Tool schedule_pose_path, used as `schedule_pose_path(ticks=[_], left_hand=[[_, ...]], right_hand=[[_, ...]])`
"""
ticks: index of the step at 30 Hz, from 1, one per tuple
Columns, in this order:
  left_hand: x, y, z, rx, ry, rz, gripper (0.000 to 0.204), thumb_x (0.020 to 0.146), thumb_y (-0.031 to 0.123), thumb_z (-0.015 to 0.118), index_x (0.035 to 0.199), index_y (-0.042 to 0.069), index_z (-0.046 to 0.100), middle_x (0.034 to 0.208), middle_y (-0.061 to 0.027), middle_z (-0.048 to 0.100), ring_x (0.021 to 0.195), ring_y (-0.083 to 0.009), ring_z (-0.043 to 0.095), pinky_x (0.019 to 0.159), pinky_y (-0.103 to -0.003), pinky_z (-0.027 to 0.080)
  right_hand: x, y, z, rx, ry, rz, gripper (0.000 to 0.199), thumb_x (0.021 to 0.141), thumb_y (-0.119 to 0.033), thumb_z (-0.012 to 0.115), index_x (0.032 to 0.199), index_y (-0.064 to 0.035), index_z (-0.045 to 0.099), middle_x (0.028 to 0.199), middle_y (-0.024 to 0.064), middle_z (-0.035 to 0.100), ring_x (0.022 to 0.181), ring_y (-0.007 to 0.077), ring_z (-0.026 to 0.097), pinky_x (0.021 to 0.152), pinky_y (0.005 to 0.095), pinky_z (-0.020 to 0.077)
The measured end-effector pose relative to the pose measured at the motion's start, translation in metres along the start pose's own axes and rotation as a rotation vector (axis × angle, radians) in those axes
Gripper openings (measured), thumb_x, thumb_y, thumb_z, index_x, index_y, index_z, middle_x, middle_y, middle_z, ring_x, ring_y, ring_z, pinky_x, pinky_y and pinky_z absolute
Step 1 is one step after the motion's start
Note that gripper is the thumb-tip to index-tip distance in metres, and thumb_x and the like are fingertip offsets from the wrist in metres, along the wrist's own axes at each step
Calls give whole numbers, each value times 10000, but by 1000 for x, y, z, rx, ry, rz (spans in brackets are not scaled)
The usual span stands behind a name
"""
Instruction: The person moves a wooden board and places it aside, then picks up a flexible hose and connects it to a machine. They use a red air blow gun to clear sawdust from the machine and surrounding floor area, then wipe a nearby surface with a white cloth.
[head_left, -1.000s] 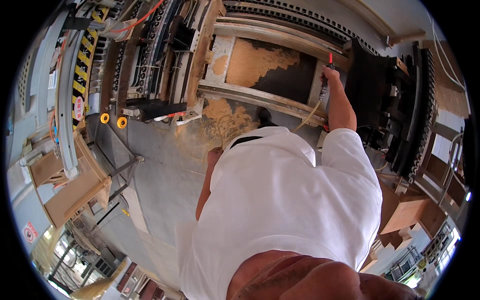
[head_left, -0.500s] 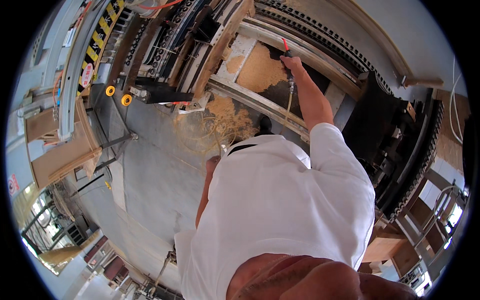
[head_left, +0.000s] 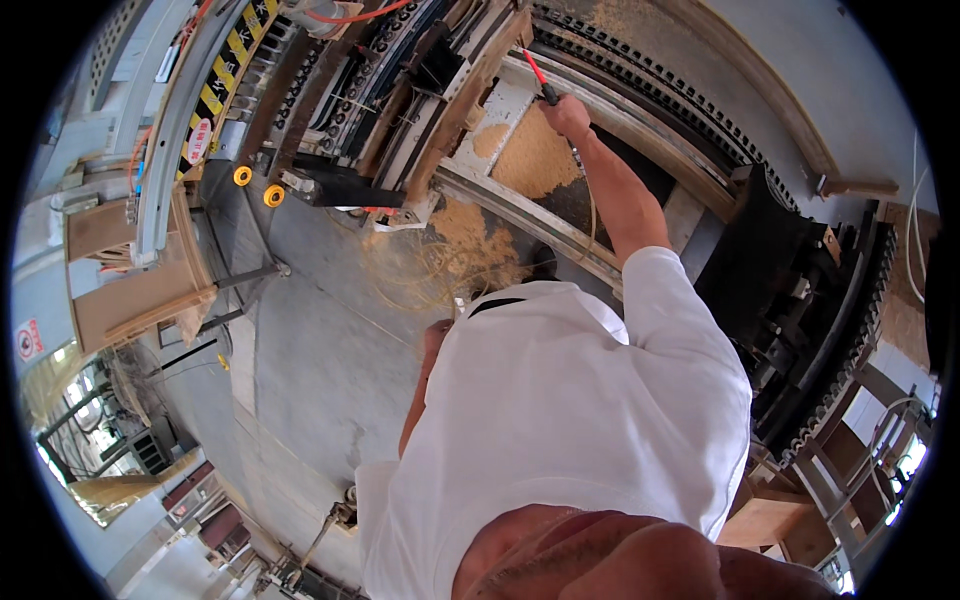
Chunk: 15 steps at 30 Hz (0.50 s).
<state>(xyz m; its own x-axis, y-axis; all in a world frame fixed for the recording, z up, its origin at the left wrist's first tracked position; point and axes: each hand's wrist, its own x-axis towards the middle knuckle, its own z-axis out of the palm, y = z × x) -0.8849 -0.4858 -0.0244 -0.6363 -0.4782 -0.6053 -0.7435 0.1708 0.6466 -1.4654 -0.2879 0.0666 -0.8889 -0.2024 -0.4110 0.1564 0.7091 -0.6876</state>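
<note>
My right hand [head_left: 569, 116] is closed around an air blow gun [head_left: 549, 94] with a black body and a long red nozzle. Its thin yellowish hose [head_left: 592, 215] runs back beneath my forearm. The nozzle points away, over a machine frame [head_left: 515, 197] where sawdust [head_left: 537, 160] lies in a heap inside the opening. My left hand [head_left: 436, 337] hangs low beside my hip, partly covered by my white shirt; its fingers are too small and hidden to read. Loose hose coils [head_left: 400, 270] lie on the floor just ahead of it.
More sawdust [head_left: 465, 235] is spread over the grey floor beside the frame. Yellow wheels [head_left: 273, 195] and a striped guard rail [head_left: 222, 80] stand to the left, near a wooden cabinet [head_left: 140, 290]. Black machinery [head_left: 765, 280] with a toothed track is on the right.
My right hand has moved slightly farther out and left with the blow gun, and its red nozzle now tilts more to the left. The whole view has shifted a little.
</note>
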Motion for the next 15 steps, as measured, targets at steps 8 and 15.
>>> schedule_pose_path(ticks=[8,15], left_hand=[[3,18,-1,-65,-17,-117,355,783,313,655,997,29,673,849,-169,686,773,-227,678,676,-327,521],[-3,20,4,42,61,-69,355,781,303,668,998,23,672,820,-158,688,734,-196,670,642,-306,516]], right_hand=[[9,-39,-23,-100,18,-99,426,791,-391,628,767,34,623,630,145,622,546,259,636,537,369,505],[13,-96,-15,-388,-14,-217,349,784,-355,633,975,-64,653,1036,143,649,987,297,612,803,400,499]])
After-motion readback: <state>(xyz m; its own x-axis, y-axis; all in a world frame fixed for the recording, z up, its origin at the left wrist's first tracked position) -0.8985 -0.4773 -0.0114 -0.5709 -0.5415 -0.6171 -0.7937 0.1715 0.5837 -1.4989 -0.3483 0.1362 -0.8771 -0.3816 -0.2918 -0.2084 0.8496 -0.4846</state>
